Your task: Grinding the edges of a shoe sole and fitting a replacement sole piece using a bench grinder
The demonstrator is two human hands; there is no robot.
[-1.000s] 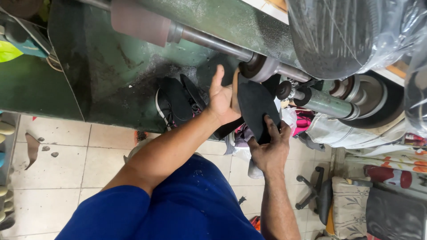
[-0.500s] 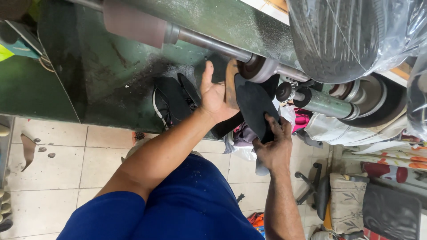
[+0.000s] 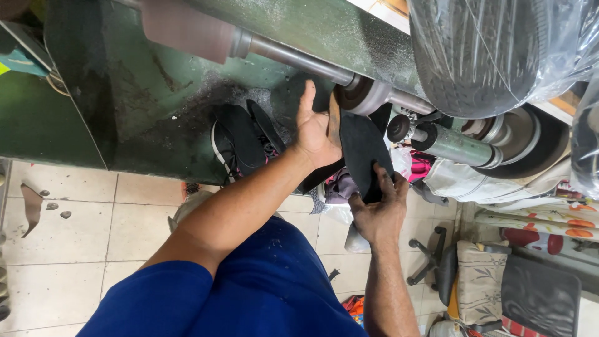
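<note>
In the head view, both hands hold a dark sole [image 3: 362, 150] up against the small brown wheel [image 3: 357, 95] on the shaft of a green machine [image 3: 187, 93]. Since a second ago the left hand [image 3: 315, 131] has slid a little higher along the sole's left edge, its fingers now straighter and pointing up toward the shaft, while the right hand [image 3: 377, 212] has kept its place at the lower end; the sole's top edge sits closer under the wheel than before. My reading is that the piece is being fed and turned against the wheel, so the edge work is underway rather than finished. The left grip is a flat press: palm and thumb against the sole's side, fingers spread upward, not curled round it. The right grip pinches the sole's lower end, fingertips on its face, thumb hidden behind. The sole is black, flat, matte and roughly foot-shaped, with a thin brown layer showing along the left edge by the left palm; it stands nearly upright, its upper tip touching or just under the wheel. Left of the left grip, black sandals [image 3: 246, 137] lie against the machine's dusty face. Above the right grip hangs a plastic-wrapped tyre [image 3: 499, 56]; below is tiled floor [image 3: 75, 237].
</note>
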